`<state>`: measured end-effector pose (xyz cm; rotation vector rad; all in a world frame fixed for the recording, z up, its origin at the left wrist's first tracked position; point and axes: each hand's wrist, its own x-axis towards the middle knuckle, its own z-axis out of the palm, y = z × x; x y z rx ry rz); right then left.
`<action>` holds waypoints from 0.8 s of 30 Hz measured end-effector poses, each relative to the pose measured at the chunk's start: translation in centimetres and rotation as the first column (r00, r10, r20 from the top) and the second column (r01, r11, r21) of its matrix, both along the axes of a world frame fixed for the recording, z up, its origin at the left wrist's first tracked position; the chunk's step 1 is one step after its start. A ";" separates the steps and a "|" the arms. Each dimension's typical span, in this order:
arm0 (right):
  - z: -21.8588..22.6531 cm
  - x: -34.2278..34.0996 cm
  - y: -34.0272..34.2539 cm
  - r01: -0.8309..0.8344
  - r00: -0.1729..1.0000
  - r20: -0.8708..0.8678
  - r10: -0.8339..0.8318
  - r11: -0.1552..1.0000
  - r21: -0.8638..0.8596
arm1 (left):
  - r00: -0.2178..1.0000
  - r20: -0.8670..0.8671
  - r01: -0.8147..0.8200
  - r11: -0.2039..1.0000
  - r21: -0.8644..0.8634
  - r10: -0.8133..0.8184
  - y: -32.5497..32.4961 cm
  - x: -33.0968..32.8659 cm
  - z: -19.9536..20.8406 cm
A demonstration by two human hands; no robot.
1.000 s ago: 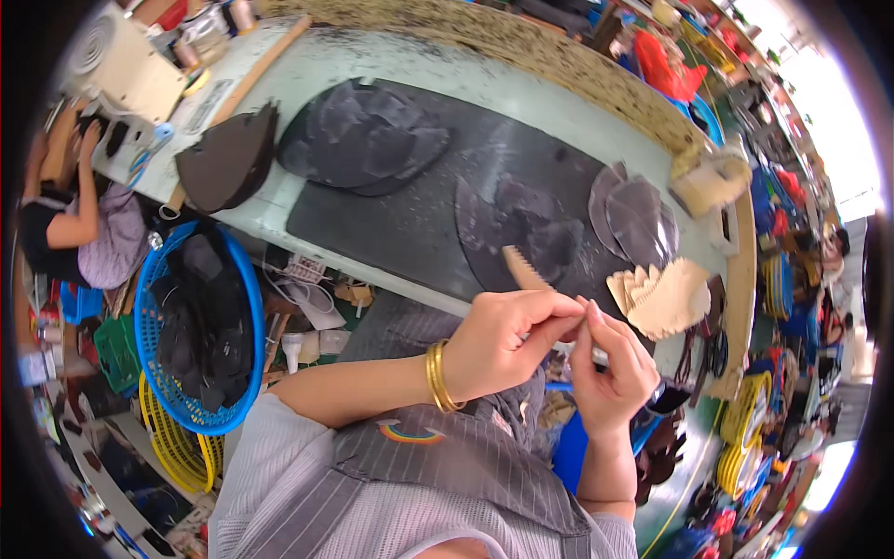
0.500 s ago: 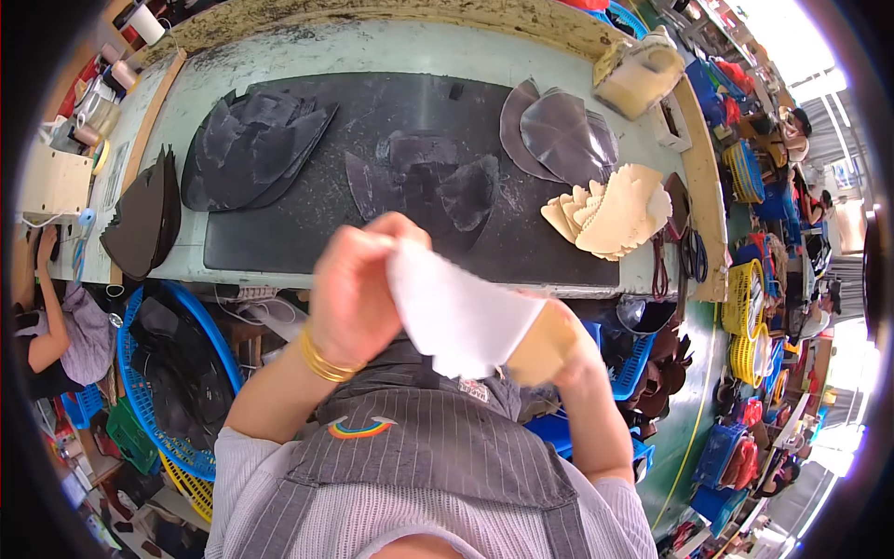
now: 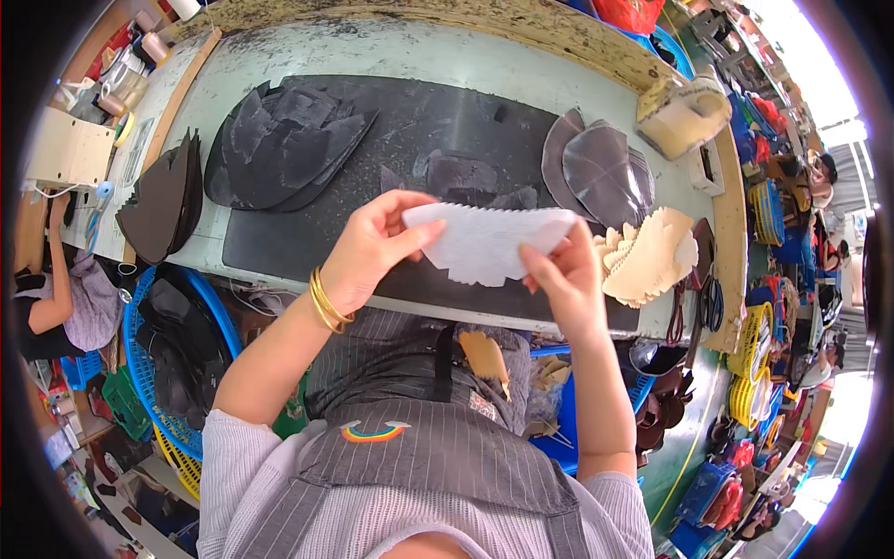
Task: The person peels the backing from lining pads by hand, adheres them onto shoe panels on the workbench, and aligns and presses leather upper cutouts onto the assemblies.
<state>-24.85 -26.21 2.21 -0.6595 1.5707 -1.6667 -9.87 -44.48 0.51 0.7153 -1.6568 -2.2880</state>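
Both my hands hold a flat white cut piece point(image 3: 489, 242) with a toothed edge, stretched out level above the front of the black work mat point(image 3: 372, 200). My left hand point(image 3: 372, 250), with gold bangles at the wrist, pinches its left end. My right hand point(image 3: 559, 275) grips its right end. Under the piece lie a few dark grey cut pieces point(image 3: 461, 177) on the mat. A fanned stack of tan toothed pieces point(image 3: 652, 256) sits just right of my right hand.
A pile of dark grey pieces point(image 3: 284, 149) lies at the mat's left, another stack point(image 3: 601, 168) at the right, and a dark brown stack point(image 3: 163, 200) off the mat's left edge. A blue basket point(image 3: 149, 359) stands below left. A person's arm point(image 3: 56, 279) shows far left.
The white piece, held up close and bunched half a second ago, is now spread flat between both hands, lower and farther out over the mat. A second ago my hands were together with no white piece showing.
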 end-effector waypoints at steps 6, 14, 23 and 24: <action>-5.6 -0.4 -1.4 -0.024 0.952 -0.288 0.099 0.968 0.250 | 0.991 0.096 -0.058 0.939 -0.338 0.096 0.3 1.2 -3.3; -4.2 0.3 -2.0 0.200 0.530 -0.783 0.324 0.850 0.487 | 0.980 0.166 0.057 0.650 -0.758 0.107 1.5 -0.1 -2.9; -4.6 -12.8 -1.9 0.505 0.197 -0.966 0.166 0.828 0.245 | 0.948 0.176 0.149 -0.118 -0.982 -0.266 5.9 -0.7 -1.8; -5.5 -13.2 -2.0 0.461 0.150 -0.975 0.162 0.861 0.214 | 0.955 0.233 0.172 -0.293 -0.940 -0.185 6.4 -0.8 -1.9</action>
